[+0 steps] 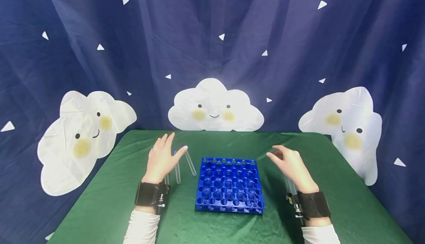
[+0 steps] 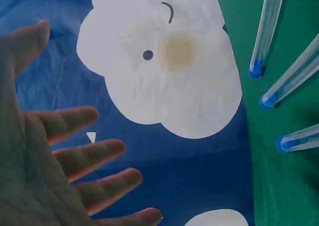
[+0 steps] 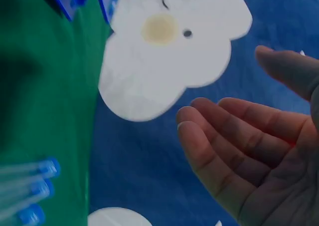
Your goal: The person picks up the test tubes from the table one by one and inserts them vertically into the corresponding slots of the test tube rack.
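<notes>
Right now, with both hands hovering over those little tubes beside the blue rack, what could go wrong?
The clear test tubes by the left hand lie loose on the green cloth, so a brushing finger could roll them away. The tubes are see-through, with only small blue ends, so they seem easy to misjudge. More tubes lie partly hidden under the right hand and its wrist, where they could be knocked against the blue rack.

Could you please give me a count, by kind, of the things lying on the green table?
Clear test tubes by the left hand: 3
Clear test tubes by the right hand: 3
Blue test tube rack: 1
Total: 7
</notes>
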### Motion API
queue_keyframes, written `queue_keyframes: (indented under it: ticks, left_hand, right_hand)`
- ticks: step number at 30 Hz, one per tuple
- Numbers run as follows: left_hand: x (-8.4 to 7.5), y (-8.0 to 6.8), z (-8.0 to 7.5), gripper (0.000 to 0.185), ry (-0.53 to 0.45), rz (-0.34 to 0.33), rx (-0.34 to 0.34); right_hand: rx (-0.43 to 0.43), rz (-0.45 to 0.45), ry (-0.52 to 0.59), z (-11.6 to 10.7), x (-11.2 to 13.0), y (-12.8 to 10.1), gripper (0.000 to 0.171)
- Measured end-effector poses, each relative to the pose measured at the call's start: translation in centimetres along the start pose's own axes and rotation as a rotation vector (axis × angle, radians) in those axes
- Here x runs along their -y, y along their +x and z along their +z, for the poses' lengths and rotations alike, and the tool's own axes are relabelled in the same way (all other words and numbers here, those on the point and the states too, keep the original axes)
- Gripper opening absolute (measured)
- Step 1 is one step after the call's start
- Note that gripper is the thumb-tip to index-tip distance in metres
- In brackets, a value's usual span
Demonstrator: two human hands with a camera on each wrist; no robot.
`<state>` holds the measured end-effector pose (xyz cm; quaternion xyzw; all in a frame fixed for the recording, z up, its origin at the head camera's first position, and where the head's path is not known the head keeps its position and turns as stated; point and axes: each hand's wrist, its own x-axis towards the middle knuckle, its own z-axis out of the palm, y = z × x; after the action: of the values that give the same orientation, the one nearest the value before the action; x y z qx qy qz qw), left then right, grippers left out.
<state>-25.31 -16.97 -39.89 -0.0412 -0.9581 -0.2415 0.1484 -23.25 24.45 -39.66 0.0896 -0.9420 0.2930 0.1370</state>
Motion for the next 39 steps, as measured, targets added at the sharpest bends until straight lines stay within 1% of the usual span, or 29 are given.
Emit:
queue_keyframes:
  ticks: [2,4,8,12,16,20,25,29,33,36,39]
  left_hand:
    - [0.3,0.1,-0.1,0.080,-0.017,-0.024,-0.012]
    - [0.6,0.2,-0.1,0.080,-0.040,-0.060,-0.008]
    - [1.4,0.2,0.0,0.078,-0.093,-0.132,0.015]
    - [2.4,0.4,0.5,0.074,-0.134,-0.196,0.035]
    - [3.3,0.5,1.1,0.068,-0.141,-0.245,0.047]
    - [4.1,0.4,1.9,0.064,-0.124,-0.284,0.059]
    - [5.0,0.2,2.8,0.061,-0.092,-0.349,0.113]
    - [5.5,0.0,3.3,0.058,-0.066,-0.379,0.144]
    - [5.8,-0.2,3.5,0.047,-0.053,-0.395,0.171]
    - [5.9,-0.2,3.7,0.040,-0.045,-0.398,0.191]
    - [5.9,-0.3,3.8,0.037,-0.040,-0.391,0.199]
  right_hand:
    - [0.013,-0.008,-0.012,0.7,0.1,0.2,0.043]
    - [0.035,-0.017,-0.031,1.4,0.3,0.3,0.039]
    - [0.113,-0.035,-0.068,2.5,0.4,0.4,0.035]
    - [0.181,-0.025,-0.076,3.3,0.4,0.4,0.031]
    - [0.223,-0.008,-0.051,3.8,0.3,0.3,0.023]
    - [0.259,0.001,-0.032,4.2,0.1,0.2,0.017]
    - [0.290,-0.002,-0.039,4.5,-0.2,0.1,0.018]
    - [0.321,0.027,-0.031,4.6,-0.1,0.0,0.019]
    - [0.346,0.063,-0.024,4.7,0.1,-0.1,0.020]
    - [0.353,0.070,-0.027,4.8,0.2,0.0,0.019]
    - [0.359,0.067,-0.029,4.8,0.3,0.0,0.020]
